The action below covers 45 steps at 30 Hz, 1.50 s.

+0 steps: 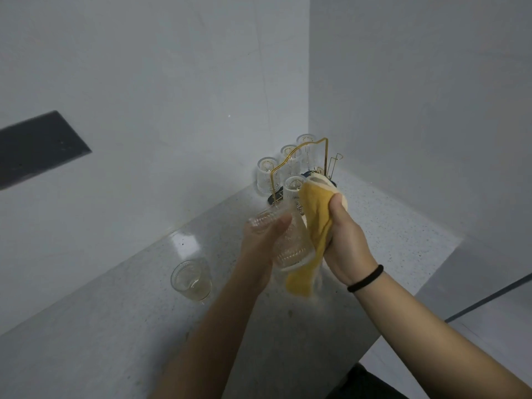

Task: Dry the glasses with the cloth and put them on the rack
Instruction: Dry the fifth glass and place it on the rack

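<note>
Near the centre of the frame, slightly right, two bare hands work above a pale speckled table set into the corner of grey walls. One ribbed glass [288, 243] is held in the air by the left hand [260, 240], whose fingers [280, 226] wrap around its side; the thumb shows through the clear wall. This glass is tilted, its long axis running from the base at upper left down to the open mouth at lower right. Touching its right side is a yellow cloth [312, 223], bunched and gripped by the right hand [345, 240], with a loose tail hanging below the glass rim. A black band circles the right wrist.

Just above and behind the hands, toward the upper middle, stands the rack [299, 162], a gold wire frame on a dark base in the table's corner. Four glasses already sit upside down on its pegs, and at least one thin wire peg at its right side looks free. The held glass lies directly below the rack in the picture and close to it, with the left hand nearer. Moving it there would probably mean turning the mouth downward first.

At lower left, well apart from the rack, a second glass [191, 280] stands upright on the table, not yet dried by the look of it.
</note>
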### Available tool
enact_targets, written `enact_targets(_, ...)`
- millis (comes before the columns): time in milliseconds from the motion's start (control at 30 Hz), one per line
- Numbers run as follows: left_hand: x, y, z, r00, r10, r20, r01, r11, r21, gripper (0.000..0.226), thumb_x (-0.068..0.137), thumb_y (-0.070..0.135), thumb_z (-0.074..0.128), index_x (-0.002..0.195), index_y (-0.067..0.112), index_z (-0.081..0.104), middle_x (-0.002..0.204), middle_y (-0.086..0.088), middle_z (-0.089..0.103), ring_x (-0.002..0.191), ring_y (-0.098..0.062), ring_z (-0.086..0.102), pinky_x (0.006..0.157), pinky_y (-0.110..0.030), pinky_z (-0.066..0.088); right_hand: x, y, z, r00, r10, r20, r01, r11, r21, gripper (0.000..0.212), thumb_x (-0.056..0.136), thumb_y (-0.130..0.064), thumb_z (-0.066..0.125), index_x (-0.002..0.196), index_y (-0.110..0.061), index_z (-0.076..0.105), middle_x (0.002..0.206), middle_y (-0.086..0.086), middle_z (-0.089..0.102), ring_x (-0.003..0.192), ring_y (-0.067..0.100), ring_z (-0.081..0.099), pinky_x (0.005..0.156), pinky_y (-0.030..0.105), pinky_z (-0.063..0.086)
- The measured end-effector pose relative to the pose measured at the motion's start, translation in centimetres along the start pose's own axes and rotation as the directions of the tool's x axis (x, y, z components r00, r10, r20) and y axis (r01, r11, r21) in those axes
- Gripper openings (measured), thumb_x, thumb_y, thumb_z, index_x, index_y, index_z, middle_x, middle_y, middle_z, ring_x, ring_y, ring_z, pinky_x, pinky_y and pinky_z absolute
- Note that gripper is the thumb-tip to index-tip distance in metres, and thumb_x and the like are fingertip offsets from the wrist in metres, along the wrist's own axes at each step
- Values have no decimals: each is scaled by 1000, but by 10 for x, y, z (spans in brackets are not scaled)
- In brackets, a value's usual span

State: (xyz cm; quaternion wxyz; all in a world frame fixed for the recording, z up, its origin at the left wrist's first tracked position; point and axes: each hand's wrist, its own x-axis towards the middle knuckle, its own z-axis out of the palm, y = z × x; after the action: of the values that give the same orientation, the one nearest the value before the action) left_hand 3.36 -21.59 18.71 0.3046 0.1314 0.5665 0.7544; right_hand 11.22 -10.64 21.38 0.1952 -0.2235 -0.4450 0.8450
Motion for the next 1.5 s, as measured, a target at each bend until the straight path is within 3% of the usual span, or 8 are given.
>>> enact_targets(167, -7, 3, 7, 994, -107, 6, 104, 981, 163, 72, 63, 38, 86, 118, 15, 47, 116, -13, 63, 97, -25, 69, 80, -41, 59, 1, 2, 5, 992, -124, -14, 108, 912, -395, 60, 92, -58, 20, 104, -23, 67, 105, 5, 68, 97, 14, 63, 87, 33, 51)
enact_targets(433, -15, 9, 8, 880, -340, 332, 387, 918, -85, 49, 84, 50, 43, 111, 14, 63, 102, -11, 73, 90, -25, 71, 84, -40, 57, 10, 1, 2, 902, -429, 39, 372, 728, -576, 54, 98, -37, 31, 49, -15, 35, 38, -11, 28, 38, 6, 25, 43, 20, 22)
enact_targets(667, -27, -10, 13, 987, -156, -27, 158, 969, 189, 75, 64, 47, 74, 127, 14, 51, 115, -7, 67, 94, -24, 71, 82, -44, 59, 22, 3, 5, 815, -564, -132, 286, 590, -755, 56, 100, -33, 28, 46, -19, 28, 40, -6, 26, 37, 8, 26, 44, 25, 20)
enact_targets(900, -23, -5, 4, 857, -379, 350, 499, 782, -374, 51, 89, 50, 51, 114, 7, 65, 104, -19, 65, 80, -27, 67, 66, -31, 59, 24, 11, -7, 818, -569, -86, 421, 692, -587, 50, 90, -51, 27, 51, -20, 32, 46, -4, 27, 40, 6, 26, 43, 25, 22)
enact_targets(1133, -20, -27, 16, 999, 47, -10, -43, 970, 238, 80, 65, 50, 74, 130, 22, 36, 121, -1, 58, 94, -15, 71, 75, -35, 60, 35, 6, -5, 796, -581, -169, 264, 585, -767, 55, 100, -31, 28, 47, -19, 31, 43, -3, 29, 40, 12, 29, 44, 25, 22)
enact_targets(1233, -20, -18, 18, 994, -107, -3, 106, 992, -65, 60, 76, 41, 72, 122, 12, 47, 107, -9, 63, 76, -20, 69, 65, -30, 59, 34, 7, -4, 783, -614, -97, 338, 552, -763, 53, 98, -35, 28, 48, -21, 31, 43, -7, 29, 37, 7, 33, 41, 21, 23)
enact_targets(1333, -21, -6, 14, 901, -347, 259, 432, 766, -476, 53, 83, 43, 56, 120, 6, 56, 101, -17, 62, 69, -21, 65, 55, -26, 58, 33, 8, -6, 767, -639, -58, 413, 561, -717, 49, 93, -44, 25, 50, -22, 32, 44, -8, 29, 37, 5, 34, 40, 17, 21)
enact_targets(1500, -20, -18, 21, 999, -45, 27, 42, 993, 110, 58, 80, 53, 65, 123, 21, 44, 109, 2, 62, 88, -13, 68, 69, -30, 60, 35, 4, -5, 768, -623, -150, 308, 564, -766, 52, 100, -31, 30, 49, -19, 31, 44, -3, 29, 40, 10, 29, 44, 26, 22)
